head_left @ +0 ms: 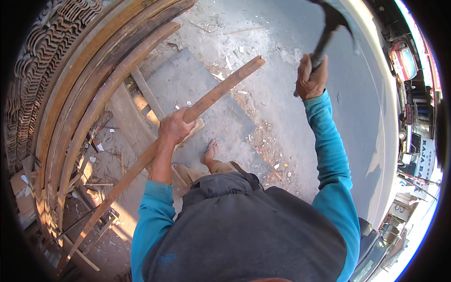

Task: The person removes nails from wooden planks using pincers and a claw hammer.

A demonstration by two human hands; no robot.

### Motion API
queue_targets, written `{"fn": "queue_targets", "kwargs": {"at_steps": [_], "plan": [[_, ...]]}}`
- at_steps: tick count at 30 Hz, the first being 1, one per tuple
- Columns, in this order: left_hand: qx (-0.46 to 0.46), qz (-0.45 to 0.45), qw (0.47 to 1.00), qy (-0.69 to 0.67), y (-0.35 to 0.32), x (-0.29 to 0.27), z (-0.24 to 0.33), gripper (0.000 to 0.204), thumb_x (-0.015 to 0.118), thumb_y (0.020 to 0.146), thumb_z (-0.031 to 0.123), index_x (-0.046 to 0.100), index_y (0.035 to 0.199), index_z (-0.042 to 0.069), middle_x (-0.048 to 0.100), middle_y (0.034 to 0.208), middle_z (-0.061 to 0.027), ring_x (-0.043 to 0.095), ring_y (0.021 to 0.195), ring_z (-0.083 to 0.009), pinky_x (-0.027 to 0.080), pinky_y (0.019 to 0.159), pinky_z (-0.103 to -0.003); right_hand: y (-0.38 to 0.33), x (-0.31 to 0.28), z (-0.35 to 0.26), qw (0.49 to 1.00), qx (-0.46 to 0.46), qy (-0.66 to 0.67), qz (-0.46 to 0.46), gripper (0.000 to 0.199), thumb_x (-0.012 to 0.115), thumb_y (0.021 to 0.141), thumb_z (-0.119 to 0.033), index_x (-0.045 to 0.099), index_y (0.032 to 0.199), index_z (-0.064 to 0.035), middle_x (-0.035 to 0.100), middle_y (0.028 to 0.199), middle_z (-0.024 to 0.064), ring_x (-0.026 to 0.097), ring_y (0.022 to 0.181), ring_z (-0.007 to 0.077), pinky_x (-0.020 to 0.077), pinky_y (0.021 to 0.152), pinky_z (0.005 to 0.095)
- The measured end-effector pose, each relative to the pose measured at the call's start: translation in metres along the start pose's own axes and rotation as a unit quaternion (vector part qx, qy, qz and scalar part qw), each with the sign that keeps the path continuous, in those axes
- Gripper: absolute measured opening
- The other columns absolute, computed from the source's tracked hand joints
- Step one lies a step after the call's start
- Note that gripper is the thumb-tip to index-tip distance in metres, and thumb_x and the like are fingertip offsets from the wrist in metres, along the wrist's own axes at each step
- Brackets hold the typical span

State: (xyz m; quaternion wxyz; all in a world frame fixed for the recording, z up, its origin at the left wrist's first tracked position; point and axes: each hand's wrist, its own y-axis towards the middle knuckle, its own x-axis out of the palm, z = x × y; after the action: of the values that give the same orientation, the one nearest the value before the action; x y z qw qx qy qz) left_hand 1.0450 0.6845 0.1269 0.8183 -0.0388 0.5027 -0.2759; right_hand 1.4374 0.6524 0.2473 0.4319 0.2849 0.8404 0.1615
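My left hand [174, 126] is closed around a long wooden batten [225, 87], a little below its upper end. The batten slants from the lower left up toward the middle, and its far end stands free above the ground. Raised at the upper right, my right hand [312, 77] grips a claw hammer [323, 44] by its dark handle. The hammer's head is at the top edge, partly cut off and blurred at one side. The hammer and the batten are apart. Whether there is a nail in the batten I cannot make out.
Several long beams [94, 70] lie along the left, beside stacked curved roof tiles [35, 89]. A wooden plank frame [129, 113] lies near my left arm. Wood scraps and debris [263, 136] litter the concrete by my foot [211, 149]. Vehicles [404, 61] stand at the far right.
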Motion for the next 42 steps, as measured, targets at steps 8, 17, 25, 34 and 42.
{"fn": "queue_targets", "kwargs": {"at_steps": [8,17,25,34,42], "plan": [[0.015,0.024,0.999,-0.016,-0.009,0.003,-0.009,0.049,0.072,0.082,0.043,0.064,0.118,0.011,0.071,0.098,-0.0203,0.067,0.095,-0.0410,0.053,0.083,-0.051,-0.145,-0.018,0.040,0.887,0.334,-0.185,-0.258,0.045,0.058,0.095,-0.041,0.058,0.104,0.0032,0.065,0.093,0.0308,0.065,0.092,0.0467,0.0501,0.082,0.0495],[0.082,0.124,0.987,0.053,-0.014,0.033,-0.005,0.051,0.079,0.076,0.033,0.062,0.119,0.011,0.067,0.093,-0.0186,0.067,0.087,-0.0353,0.050,0.077,-0.048,-0.128,-0.021,-0.006,0.944,0.242,-0.098,-0.203,0.040,0.066,0.089,-0.033,0.062,0.105,0.0034,0.067,0.086,0.0248,0.068,0.080,0.0382,0.0507,0.075,0.0447],[0.082,0.188,0.966,0.155,-0.041,0.064,0.012,0.081,0.085,0.068,0.023,0.051,0.142,0.018,0.056,0.102,-0.0107,0.058,0.095,-0.0281,0.043,0.085,-0.043,-0.016,-0.033,-0.047,0.991,0.114,-0.068,0.015,0.034,0.067,0.094,-0.029,0.048,0.099,-0.0017,0.061,0.072,0.0186,0.060,0.061,0.0328,0.0491,0.061,0.0416],[0.058,0.189,0.964,0.179,-0.045,0.088,0.008,0.087,0.083,0.067,0.016,0.046,0.146,0.020,0.053,0.098,-0.0106,0.056,0.095,-0.0293,0.046,0.087,-0.043,-0.132,-0.036,0.068,0.852,0.189,-0.376,-0.313,0.021,0.059,0.092,-0.024,0.050,0.102,-0.0088,0.068,0.087,0.0233,0.066,0.080,0.0452,0.0504,0.071,0.0558],[0.068,0.173,0.969,0.160,-0.043,0.082,0.014,0.092,0.083,0.068,0.013,0.040,0.149,0.017,0.054,0.105,-0.0112,0.055,0.102,-0.0307,0.046,0.089,-0.043,-0.050,-0.058,-0.019,0.989,0.059,-0.109,0.082,0.023,0.070,0.091,-0.021,0.054,0.094,-0.0062,0.054,0.068,0.0160,0.054,0.056,0.0291,0.0478,0.058,0.0357]]}}
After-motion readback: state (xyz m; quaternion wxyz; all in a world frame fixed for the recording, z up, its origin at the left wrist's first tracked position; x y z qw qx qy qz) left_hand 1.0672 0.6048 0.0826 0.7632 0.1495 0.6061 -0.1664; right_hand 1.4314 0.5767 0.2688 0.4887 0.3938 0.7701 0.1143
